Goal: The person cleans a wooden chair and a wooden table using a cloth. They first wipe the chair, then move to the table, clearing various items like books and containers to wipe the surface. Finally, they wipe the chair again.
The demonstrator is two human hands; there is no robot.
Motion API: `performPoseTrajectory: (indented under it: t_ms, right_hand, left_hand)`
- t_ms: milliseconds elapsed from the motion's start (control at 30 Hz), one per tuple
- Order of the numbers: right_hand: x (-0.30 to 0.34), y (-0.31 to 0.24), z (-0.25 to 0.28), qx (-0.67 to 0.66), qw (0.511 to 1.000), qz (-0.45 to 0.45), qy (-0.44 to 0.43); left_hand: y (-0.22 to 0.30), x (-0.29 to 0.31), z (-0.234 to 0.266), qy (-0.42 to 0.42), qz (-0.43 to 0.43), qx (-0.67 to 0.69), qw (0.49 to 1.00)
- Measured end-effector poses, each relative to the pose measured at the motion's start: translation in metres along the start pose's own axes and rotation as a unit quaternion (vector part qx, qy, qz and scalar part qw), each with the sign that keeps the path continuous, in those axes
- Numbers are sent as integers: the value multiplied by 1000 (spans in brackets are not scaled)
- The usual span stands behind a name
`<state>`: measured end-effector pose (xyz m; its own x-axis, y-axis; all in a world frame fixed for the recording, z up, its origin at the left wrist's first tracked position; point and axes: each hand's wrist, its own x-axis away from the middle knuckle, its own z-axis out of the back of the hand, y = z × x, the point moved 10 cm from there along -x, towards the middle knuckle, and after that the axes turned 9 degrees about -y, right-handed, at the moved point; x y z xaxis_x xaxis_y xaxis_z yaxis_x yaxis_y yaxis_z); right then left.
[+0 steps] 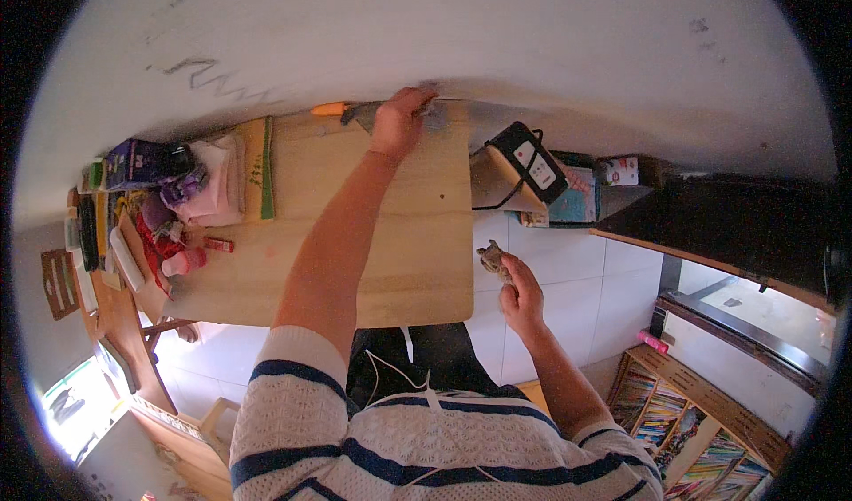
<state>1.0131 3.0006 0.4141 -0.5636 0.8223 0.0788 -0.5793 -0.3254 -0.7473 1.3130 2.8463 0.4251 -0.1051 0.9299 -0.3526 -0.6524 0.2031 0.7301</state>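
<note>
My left hand [399, 126] reaches across the wooden table to its far edge by the wall. Its fingers are bent and pressed together, and whatever they hold is hidden. Just left of it lies a tool with an orange handle [330, 109] and a dark grey part running toward my hand. A greyish, see-through-looking patch [435, 118] shows right of the fingers, too blurred to name. Out past the table's right edge, my right hand [524, 299] pinches a small, crumpled grey-brown piece [491, 260], perhaps cloth, between thumb and fingers.
The pale wooden table [408, 244] meets the wall. At its left are folded pink cloth [217, 177], a purple box [138, 164], a pink bottle [184, 261] and a small red box [218, 244]. A black case [528, 164] stands right; a bookshelf [710, 412] is lower right.
</note>
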Motion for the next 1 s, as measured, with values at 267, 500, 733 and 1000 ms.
performPoseTrajectory:
  t_ms: [267,500,733,1000]
  right_hand:
    - [-16,2,4,-53,998,8,-14]
    - [-45,-44,-28,14,993,99,-58]
    - [-42,-104,-130,128,957,217,-142]
    - [-75,-262,-291,128,896,359,-228]
  left_hand:
    - [-25,8,-10,16,31,-55,998]
    - [-4,73,44,73,79,-67,992]
    - [4,254,181,92,223,-13,970]
    - [-37,497,327,308,442,73,839]
